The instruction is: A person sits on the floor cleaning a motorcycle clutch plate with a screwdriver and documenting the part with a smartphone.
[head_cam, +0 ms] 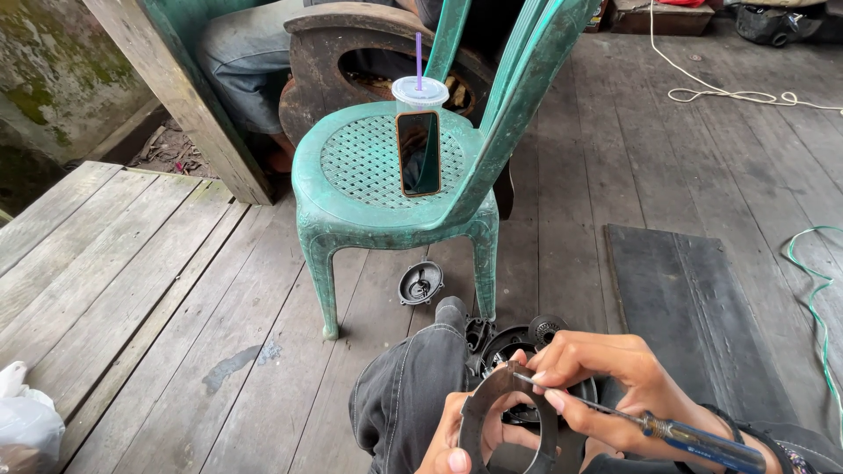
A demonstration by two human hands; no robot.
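Step in hand, by judgement: working a fastener or clip on a dark curved metal ring [507, 412] with a screwdriver [676, 434]; tip set at the ring's upper edge, close to the fingertips

Ring held low in frame, over the lap, beside the raised knee in grey trousers [408, 391]; more round black parts [518, 342] on the wooden floor [219, 290] just behind it

Left hand [461, 439]: palm up under the ring, grip closed on its lower rim, thumb pressed on the front face

Right hand [597, 382]: curled over from the right, grip closed on the screwdriver shaft, fingertips pinching near the tip, blue and amber handle trailing toward the wrist

Next move, by judgement: calls for a steady left-hand hold and the tip kept seated, with controlled pressure to avoid a slip toward the left thumb

Noted nearby: small black round cover [421, 283] on the floor under a green plastic chair [386, 211]; phone [419, 152] propped upright against a lidded cup with straw [419, 88] on the seat; another person's leg behind the chair
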